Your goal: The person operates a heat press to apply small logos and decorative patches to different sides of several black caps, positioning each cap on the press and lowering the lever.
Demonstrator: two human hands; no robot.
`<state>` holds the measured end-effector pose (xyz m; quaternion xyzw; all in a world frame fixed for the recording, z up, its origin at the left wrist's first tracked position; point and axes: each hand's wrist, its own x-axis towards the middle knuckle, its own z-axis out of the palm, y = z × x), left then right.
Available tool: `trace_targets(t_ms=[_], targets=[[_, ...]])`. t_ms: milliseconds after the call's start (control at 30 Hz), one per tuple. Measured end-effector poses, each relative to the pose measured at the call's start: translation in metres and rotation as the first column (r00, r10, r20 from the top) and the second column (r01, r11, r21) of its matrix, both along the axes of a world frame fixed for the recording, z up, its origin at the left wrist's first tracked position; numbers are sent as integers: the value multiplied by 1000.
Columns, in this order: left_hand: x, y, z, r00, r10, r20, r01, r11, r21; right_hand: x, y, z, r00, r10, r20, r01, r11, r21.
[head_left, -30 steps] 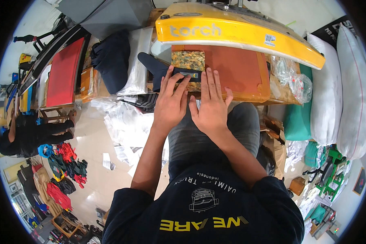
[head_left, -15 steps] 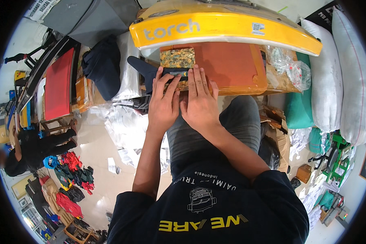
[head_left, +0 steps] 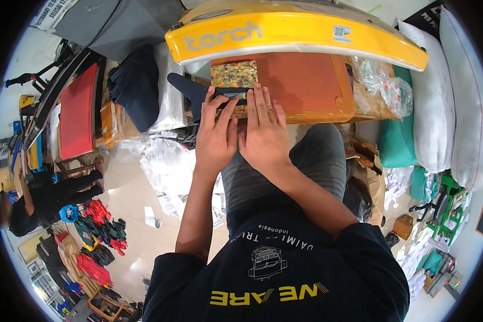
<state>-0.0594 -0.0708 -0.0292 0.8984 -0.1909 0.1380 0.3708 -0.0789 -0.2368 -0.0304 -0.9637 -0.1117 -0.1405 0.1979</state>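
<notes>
a: nearest first, where were the hands?

b: side by side above the person's lap. the left hand [head_left: 216, 142] had fingers parted and bent, tips down on a soft, dark navy cloth piece with a rounded tongue [head_left: 192, 94]. the right hand [head_left: 266, 142] had three straight fingers pressed together, the little finger apart. i couldn't tell whether either thumb pinched anything.

a: what had just changed?

b: little. a second earlier the right fingers looked set slightly farther right; now they had come in close against the right end of a small, grey, rectangular label with a yellow mark [head_left: 231, 95]. i judged that as steadying or flattening, with no lifting begun.

a: where did the cloth lie, and which way did it point?

b: across a mottled brown-and-yellow rectangular pad [head_left: 233, 74], which showed on its far and near sides. its long axis ran roughly left to right, the tongue pointing left and away from the person. the label ran left to right too.

a: and beyond?

b: a flat, orange-brown rectangular platform [head_left: 306, 86] lay under the pad. a broad, yellow machine head with a pale lower edge [head_left: 306, 33] overhung its far side. far left was a co-worker in dark clothes [head_left: 43, 196].
</notes>
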Motion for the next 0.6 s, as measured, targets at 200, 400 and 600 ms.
trace_targets(t_ms=[200,400,600], targets=[[1,1,2,1000,-13,-2,13,1000,-1,-1,0,-2,1000,-1,-14,2,999,40],[-1,1,5,999,-8,-42,7,999,-32,1,-4,-4,1000,28,-12,-28,999,16],[0,1,5,999,-12,-40,12,1000,-21,1,-14,-2,997,71,15,-72,979,192]])
